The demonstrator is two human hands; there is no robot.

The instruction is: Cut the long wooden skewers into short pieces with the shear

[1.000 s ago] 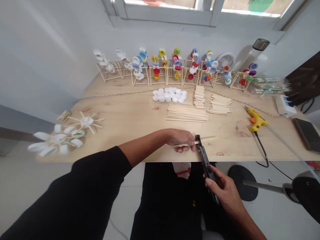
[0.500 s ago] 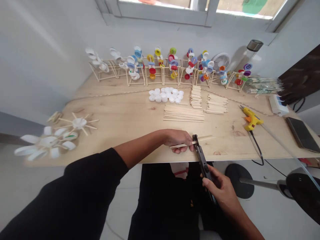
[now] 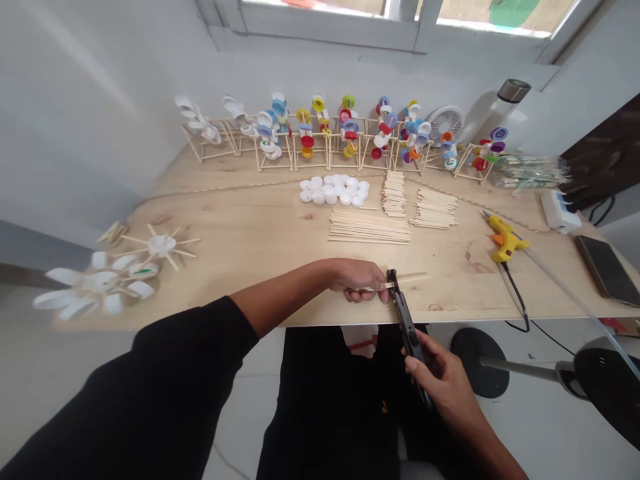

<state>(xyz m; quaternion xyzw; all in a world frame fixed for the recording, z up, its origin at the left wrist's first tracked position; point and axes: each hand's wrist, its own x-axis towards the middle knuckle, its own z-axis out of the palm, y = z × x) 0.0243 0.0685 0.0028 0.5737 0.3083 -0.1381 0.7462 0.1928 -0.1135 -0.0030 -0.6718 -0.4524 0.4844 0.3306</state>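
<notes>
Near the table's front edge, my left hand [image 3: 361,279] is closed on a thin wooden stick [image 3: 389,285]. The stick's right end lies at the jaws of black cutter pliers [image 3: 406,319], and a pale length of it runs blurred beyond them. Whether the jaws bite into the wood, I cannot tell. My right hand [image 3: 443,373] is wrapped round the handles of the pliers, below the table edge and over my lap. Past my hands lies a row of long wooden sticks [image 3: 369,228].
Shorter stick piles [image 3: 393,193] and white bottle caps [image 3: 330,192] lie mid-table. Several stick frames with coloured caps [image 3: 307,141] line the wall. A yellow glue gun [image 3: 506,243] and a phone [image 3: 610,267] are at right. White flower-like wheels [image 3: 161,246] rest at left.
My left fingers have curled further, covering more of the stick on their near side. The pliers and my right hand stay almost where they were; the view has shifted slightly.
</notes>
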